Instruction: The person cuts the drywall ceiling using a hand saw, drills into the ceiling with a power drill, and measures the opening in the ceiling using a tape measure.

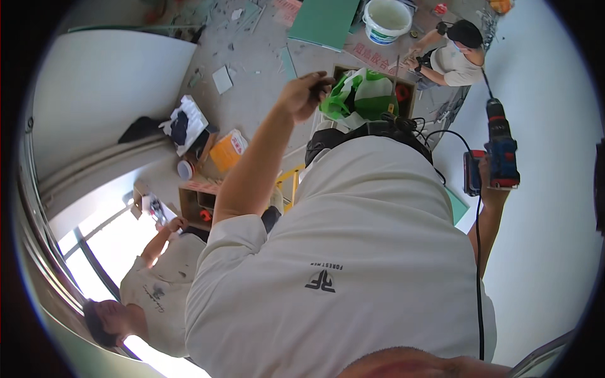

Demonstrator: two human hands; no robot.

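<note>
My right hand grips a blue and black cordless drill with a long thin bit pointing away from me. Its red and black battery shows beside the wrist. My left hand is raised over an open cardboard box, its fingers curled together. Something dark lies at those fingertips, too shadowed to name. Just right of this hand, a green and white plastic bag sits in the cardboard box, with an orange-red round item beside it.
A pale wall runs close along my right. A co-worker crouches at the far right, another stands at my left. A white bucket, green board and scraps lie ahead. Part of a yellow ladder shows below me. Black cables hang at my waist.
</note>
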